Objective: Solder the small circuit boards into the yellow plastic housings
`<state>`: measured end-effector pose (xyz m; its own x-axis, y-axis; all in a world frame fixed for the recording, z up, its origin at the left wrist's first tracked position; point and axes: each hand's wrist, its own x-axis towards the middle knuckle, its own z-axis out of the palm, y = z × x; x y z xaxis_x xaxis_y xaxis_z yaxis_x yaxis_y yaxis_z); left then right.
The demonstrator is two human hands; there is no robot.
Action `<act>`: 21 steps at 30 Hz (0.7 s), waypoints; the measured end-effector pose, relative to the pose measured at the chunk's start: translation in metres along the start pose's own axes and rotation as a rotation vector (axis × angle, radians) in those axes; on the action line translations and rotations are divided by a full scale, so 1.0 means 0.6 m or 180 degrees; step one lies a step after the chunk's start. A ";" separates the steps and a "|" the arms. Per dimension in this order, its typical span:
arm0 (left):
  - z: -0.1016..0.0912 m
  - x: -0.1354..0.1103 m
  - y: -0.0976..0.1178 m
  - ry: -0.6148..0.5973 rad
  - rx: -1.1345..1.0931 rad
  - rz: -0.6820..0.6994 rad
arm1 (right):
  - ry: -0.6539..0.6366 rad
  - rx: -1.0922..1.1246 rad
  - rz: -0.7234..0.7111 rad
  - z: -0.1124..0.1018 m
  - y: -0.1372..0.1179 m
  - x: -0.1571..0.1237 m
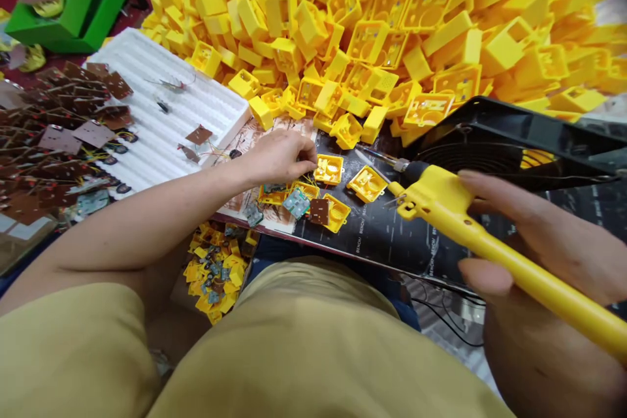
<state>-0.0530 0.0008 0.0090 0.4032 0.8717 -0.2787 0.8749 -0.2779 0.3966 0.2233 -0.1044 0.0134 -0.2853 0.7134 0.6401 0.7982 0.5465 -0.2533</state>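
My right hand [548, 235] is wrapped round a yellow soldering gun [445, 199], whose metal tip points left above the black mat [386, 235]. My left hand [281, 155] is closed, fingertips pressed down beside a yellow plastic housing [329, 170]; what they pinch is hidden. Another open housing [367, 184] lies just left of the gun's front. Nearer my body, a brown circuit board [319, 211] rests partly over a further housing [337, 214]. A green circuit board [296, 203] with wires sits below my left hand, touching other yellow housings.
A large heap of yellow housings [362, 39] covers the back. At left, brown boards [63, 104] pile against a white foam sheet [176, 78]. Green trays [53, 0] stand behind. A black fan [490, 144] is at right. Below the table edge, a box holds filled housings [220, 271].
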 end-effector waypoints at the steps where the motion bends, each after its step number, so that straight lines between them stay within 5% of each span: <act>1: 0.001 0.000 0.001 0.0004 0.0010 0.0009 | -0.0037 0.0030 -0.0043 0.000 0.003 0.001; 3: 0.003 0.000 0.002 0.0052 -0.0049 -0.0001 | 0.0029 0.0221 -0.0168 0.007 0.012 -0.001; 9: 0.002 0.010 -0.004 0.0129 -0.0678 -0.0137 | 0.0039 0.0654 0.0484 0.034 0.035 -0.013; 21: 0.008 0.026 -0.005 0.0176 -0.0573 -0.0191 | -0.0068 0.0984 -0.0173 0.077 0.015 -0.008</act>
<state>-0.0480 0.0134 -0.0009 0.3321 0.9067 -0.2599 0.8328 -0.1526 0.5321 0.2075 -0.0824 -0.0252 -0.3369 0.6867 0.6442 0.5832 0.6893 -0.4298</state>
